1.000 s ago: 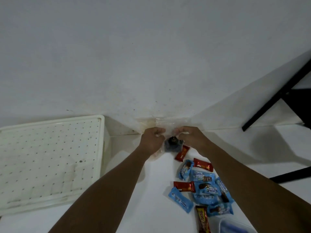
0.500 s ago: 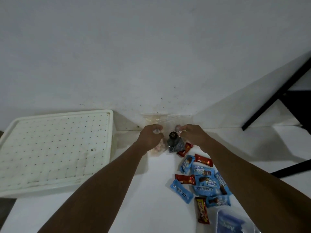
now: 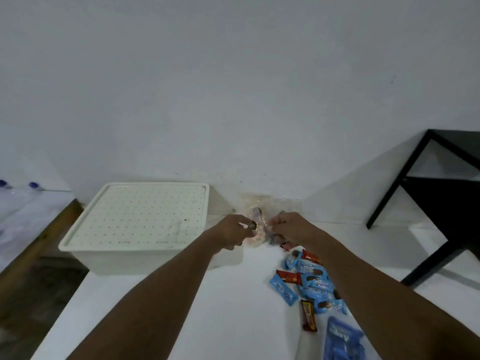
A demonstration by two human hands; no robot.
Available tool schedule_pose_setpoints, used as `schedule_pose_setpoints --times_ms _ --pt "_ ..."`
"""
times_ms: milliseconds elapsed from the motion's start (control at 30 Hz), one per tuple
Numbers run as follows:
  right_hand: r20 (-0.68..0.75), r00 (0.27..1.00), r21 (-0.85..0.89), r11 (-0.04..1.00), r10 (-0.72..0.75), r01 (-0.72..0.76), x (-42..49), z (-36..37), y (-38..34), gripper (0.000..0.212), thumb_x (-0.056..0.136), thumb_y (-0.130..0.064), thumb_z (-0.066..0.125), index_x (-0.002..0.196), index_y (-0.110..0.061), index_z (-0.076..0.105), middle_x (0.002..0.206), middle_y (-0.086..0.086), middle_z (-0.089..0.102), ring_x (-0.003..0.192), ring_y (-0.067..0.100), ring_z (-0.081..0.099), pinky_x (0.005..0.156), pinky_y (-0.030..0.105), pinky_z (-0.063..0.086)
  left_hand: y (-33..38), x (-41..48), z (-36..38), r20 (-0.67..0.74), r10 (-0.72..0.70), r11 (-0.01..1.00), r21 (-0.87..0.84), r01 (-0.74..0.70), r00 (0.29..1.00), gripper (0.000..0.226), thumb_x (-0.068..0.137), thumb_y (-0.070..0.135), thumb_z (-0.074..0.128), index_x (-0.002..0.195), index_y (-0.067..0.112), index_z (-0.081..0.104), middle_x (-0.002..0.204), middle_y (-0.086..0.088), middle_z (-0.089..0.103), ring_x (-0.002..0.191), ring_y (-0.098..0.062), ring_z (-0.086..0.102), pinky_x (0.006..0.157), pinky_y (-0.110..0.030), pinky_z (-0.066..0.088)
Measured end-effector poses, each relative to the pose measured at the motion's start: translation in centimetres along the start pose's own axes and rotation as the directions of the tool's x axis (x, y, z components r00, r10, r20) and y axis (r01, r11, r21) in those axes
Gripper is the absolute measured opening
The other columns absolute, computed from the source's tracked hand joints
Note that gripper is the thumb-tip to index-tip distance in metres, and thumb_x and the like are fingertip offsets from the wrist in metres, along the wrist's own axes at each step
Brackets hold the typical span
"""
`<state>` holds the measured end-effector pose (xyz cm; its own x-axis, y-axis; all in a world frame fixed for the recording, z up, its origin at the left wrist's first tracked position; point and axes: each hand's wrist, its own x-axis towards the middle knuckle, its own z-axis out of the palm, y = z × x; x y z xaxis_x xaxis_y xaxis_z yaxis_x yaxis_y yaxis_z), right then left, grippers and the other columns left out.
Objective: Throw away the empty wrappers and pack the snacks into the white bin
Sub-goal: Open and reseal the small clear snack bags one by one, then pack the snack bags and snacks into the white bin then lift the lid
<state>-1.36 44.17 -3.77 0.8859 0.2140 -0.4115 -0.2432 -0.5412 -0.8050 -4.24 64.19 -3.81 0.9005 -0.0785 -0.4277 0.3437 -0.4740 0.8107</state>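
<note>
The left hand (image 3: 233, 231) and right hand (image 3: 288, 227), fingers curled, each pinch a crumpled clear plastic bag (image 3: 256, 231) between them. A lidded white plastic bin (image 3: 137, 219) sits just left of the left hand. Blue and red snack packets (image 3: 307, 280) lie on the white surface (image 3: 233, 320) beside the right forearm.

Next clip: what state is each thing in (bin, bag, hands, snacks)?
white bin: shut, perforated lid on.
clear bag: held between both hands, small pieces inside.
left hand: pinches the bag.
right hand: pinches the bag.
wrapped snacks: loose heap on the table, unpacked.
blue pouch: lying at the near edge, blurred.
</note>
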Motion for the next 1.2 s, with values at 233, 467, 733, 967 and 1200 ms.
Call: schedule_pose_setpoints --times_ms 233,467,733,967,1200 --pt "0.117 0.988 -0.031 0.994 -0.097 0.101 -3.3 5.9 -3.5 0.017 0.088 -0.022 0.066 0.105 -0.023 0.067 0.104 0.003 0.067 0.09 0.017 0.062 0.069 0.032 0.051 -4.5 -8.9 -4.2 -0.197 -0.06 0.998 -0.041 0.053 0.979 0.049 0.088 0.031 0.073 0.133 0.02 0.057 0.12 -0.008 0.066 0.089 -0.02 0.064 0.07 -0.029 0.05" --pt "0.159 0.96 -0.084 0.966 -0.231 0.246 -4.0 14.3 -5.8 0.027 0.088 -0.026 0.068 0.114 -0.021 0.064 0.117 0.004 0.059 0.099 0.017 0.057 0.083 0.03 0.047 -11.7 -15.4 -10.5 -0.457 -0.109 0.994 -0.044 0.1 0.883 0.042 0.088 0.027 0.072 0.128 0.018 0.063 0.136 -0.01 0.058 0.121 -0.025 0.056 0.096 -0.034 0.049" --pt "0.001 0.972 -0.168 0.958 -0.236 0.233 0.9 19.6 -7.4 0.032 0.087 -0.035 0.069 0.117 -0.026 0.064 0.136 0.004 0.054 0.111 0.018 0.055 0.084 0.026 0.039 -18.8 -14.9 -17.9 -0.598 -0.077 0.996 -0.017 0.083 0.797 0.035 0.09 0.03 0.07 0.123 0.021 0.066 0.142 -0.004 0.054 0.129 -0.024 0.051 0.099 -0.033 0.046" --pt "-0.114 0.979 -0.182 0.972 -0.169 0.147 7.2 23.3 -6.4 0.056 0.082 -0.044 0.074 0.132 -0.026 0.057 0.142 0.01 0.05 0.131 0.024 0.048 0.104 0.033 0.04 -24.4 -9.1 -25.3 -0.625 -0.094 0.934 0.214 0.286 0.775 0.056 0.079 0.062 0.069 0.129 0.038 0.06 0.159 -0.007 0.028 0.147 -0.033 0.023 0.115 -0.051 0.03" --pt "-0.169 0.968 -0.199 0.969 -0.183 0.149 10.6 25.5 -5.4 0.076 0.084 -0.042 0.073 0.15 -0.031 0.037 0.154 0.01 0.023 0.141 0.027 0.035 0.111 0.036 0.032 -26.6 -3.9 -29.7 -0.537 -0.118 0.936 0.221 0.274 0.835 0.08 0.066 0.07 0.075 0.138 0.049 0.05 0.165 -0.007 0.003 0.148 -0.038 0.016 0.118 -0.052 0.022"
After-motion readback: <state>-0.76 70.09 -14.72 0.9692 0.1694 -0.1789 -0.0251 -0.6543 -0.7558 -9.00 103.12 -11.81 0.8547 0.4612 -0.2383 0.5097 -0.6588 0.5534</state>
